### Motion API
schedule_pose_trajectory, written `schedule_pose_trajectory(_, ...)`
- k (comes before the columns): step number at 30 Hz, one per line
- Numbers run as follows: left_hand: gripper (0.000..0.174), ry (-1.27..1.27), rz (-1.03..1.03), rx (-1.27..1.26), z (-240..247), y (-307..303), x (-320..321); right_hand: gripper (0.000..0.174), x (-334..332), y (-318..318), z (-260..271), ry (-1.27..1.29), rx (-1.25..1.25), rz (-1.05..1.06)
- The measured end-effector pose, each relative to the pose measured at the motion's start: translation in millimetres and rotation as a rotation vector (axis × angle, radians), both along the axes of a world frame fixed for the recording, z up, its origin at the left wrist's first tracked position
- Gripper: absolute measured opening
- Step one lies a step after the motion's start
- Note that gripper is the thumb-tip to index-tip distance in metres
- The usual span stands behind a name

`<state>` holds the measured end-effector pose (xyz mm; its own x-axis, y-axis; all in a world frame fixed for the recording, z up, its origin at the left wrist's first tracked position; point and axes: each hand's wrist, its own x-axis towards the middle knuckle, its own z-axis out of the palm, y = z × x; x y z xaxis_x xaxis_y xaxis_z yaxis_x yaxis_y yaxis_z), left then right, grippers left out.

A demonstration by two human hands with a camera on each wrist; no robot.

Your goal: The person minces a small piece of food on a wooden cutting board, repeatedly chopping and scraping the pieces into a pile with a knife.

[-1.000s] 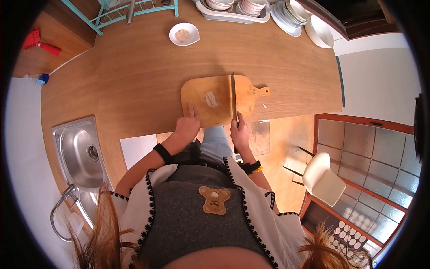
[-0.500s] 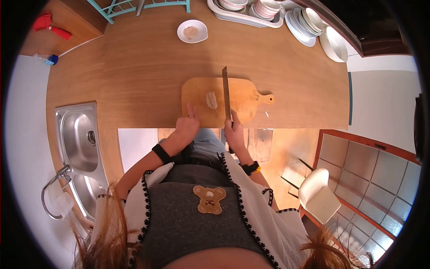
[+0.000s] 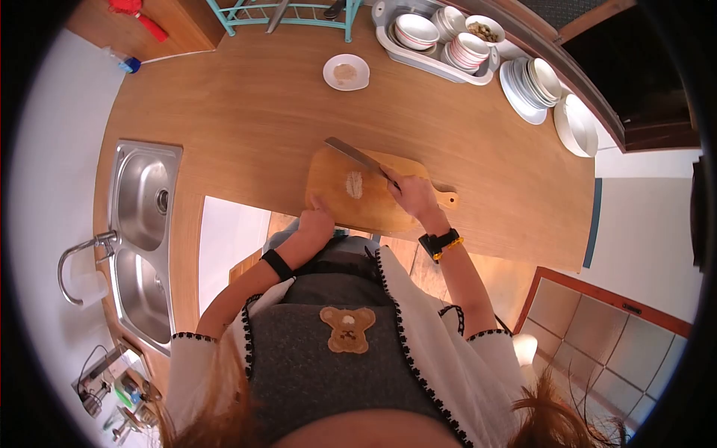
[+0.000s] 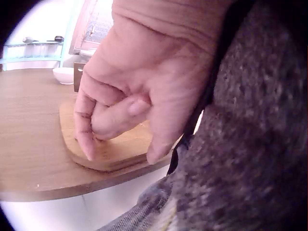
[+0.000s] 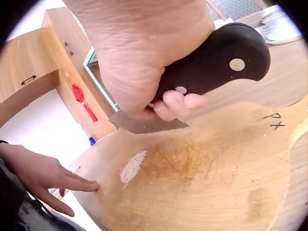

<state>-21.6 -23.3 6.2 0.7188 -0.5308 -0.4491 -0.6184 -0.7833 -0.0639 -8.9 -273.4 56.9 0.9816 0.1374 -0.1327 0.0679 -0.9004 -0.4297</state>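
Observation:
My right hand (image 3: 414,196) grips the black handle (image 5: 216,60) of a knife, and its blade (image 3: 351,154) slants up to the left above the wooden cutting board (image 3: 381,213). A small heap of pale, finely chopped bits (image 3: 354,184) lies on the board, left of the middle; the right wrist view shows the heap (image 5: 133,168) below the blade. With one extended finger, my left hand (image 3: 317,224) touches the board's lower left part. In the left wrist view that hand (image 4: 139,82) has some fingers bent and others pointing down at the board (image 4: 120,149).
A white bowl (image 3: 346,72) with pale contents stands behind the board. Farther back are a teal rack (image 3: 291,15), a tray of stacked bowls (image 3: 441,69), plates (image 3: 520,89) and a large white bowl (image 3: 575,127). A double sink (image 3: 142,201) is at the left.
The knife has turned from nearly upright in view to slanting up-left, and my right hand has moved forward over the board. My left hand keeps its place on the board. The head view has shifted.

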Motion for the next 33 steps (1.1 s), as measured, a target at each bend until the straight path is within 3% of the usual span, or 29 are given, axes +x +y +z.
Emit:
schedule_pose_trajectory(2,0.058,0.002,0.001,-0.117,7.6,2.6,0.0,0.037,4.2,-1.5,-1.5,0.0,-0.015,0.041)
schedule_pose_trajectory(5,0.052,-0.062,0.032,-0.097,10.7,0.2,-3.9,0.036,4.7,-4.4,-0.4,-0.033,0.011,0.138)
schedule_pose_trajectory(11,0.055,-0.008,0.086,-0.211,9.9,6.9,-4.8,0.036,-17.4,-11.4,3.1,-0.041,0.041,0.299)
schedule_pose_trajectory(14,0.053,0.035,0.026,-0.24,17.1,11.4,-0.6,0.034,-21.3,-6.4,19.3,0.043,0.124,0.231)
schedule_pose_trajectory(16,0.05,0.022,0.007,-0.247,21.4,12.3,1.4,0.028,-22.8,-1.2,25.3,0.123,0.325,-0.007)
schedule_pose_trajectory(19,0.042,-0.005,-0.039,-0.256,23.2,13.6,2.8,0.025,-24.1,-0.7,19.1,0.186,0.322,-0.109)
schedule_pose_trajectory(23,0.02,0.094,-0.084,-0.187,33.5,7.2,10.0,0.022,-30.5,6.1,19.1,0.037,0.243,-0.062)
schedule_pose_trajectory(25,0.019,0.081,-0.079,-0.18,38.7,5.2,9.3,0.021,-31.0,7.4,18.7,-0.004,0.11,-0.045)
schedule_pose_trajectory(29,0.017,0.078,-0.06,-0.17,35.6,5.5,7.9,0.019,-32.6,14.1,20.0,-0.066,0.153,-0.124)
schedule_pose_trajectory(33,0.018,0.072,-0.067,-0.177,32.0,5.8,7.2,0.022,-30.8,5.7,12.5,-0.028,0.023,-0.055)
